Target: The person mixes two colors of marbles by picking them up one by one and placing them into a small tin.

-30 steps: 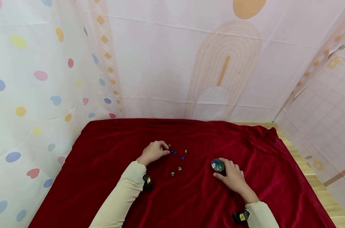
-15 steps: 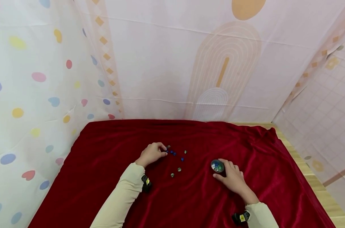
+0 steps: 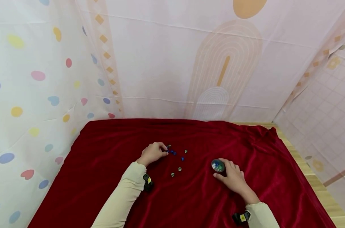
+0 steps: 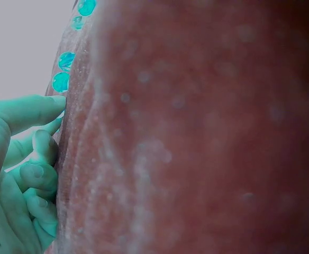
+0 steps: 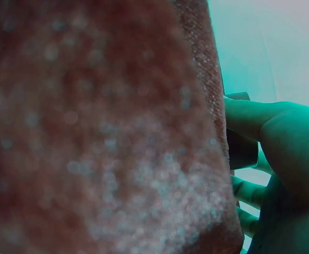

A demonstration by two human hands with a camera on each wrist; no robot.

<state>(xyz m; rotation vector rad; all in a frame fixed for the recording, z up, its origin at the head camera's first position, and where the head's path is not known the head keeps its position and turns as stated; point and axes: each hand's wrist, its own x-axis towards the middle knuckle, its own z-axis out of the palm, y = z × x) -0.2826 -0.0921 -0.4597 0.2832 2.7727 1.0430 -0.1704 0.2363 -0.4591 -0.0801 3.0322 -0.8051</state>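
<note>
A small dark cup (image 3: 213,162), with blue and green marbles (image 3: 218,166) inside, sits on a table draped in red cloth (image 3: 104,177), held by a person's right hand (image 3: 232,177), thumb and fingers curved round its wall and masking its right side. Loose marbles lie scattered to the cup's left: a lone blue marble (image 3: 182,159) and, farther beyond, a green marble (image 3: 185,151); a pair of glassy marbles (image 3: 179,169) slightly nearer the person than the cup; and, farther left and beyond, two blue marbles (image 3: 173,152) near a clear marble (image 3: 169,146). Well to the cup's left, across these scattered pieces, the left hand (image 3: 153,153) reaches in with thumb and forefinger narrowly spaced at a fingertip marble (image 3: 168,151), also blue; whether they pinch it or only touch it cannot be told. Cream sleeves (image 3: 119,196) and black wrist cameras (image 3: 241,217) frame the cup from the person's side, while swells of blurred cloth block most of both wrist views. Beyond the cup hangs an arch-patterned backdrop (image 3: 161,63); far to its left, a spotted curtain (image 3: 47,95); to its right, a bare wooden edge (image 3: 338,210) and a grid-printed sheet (image 3: 329,101).
</note>
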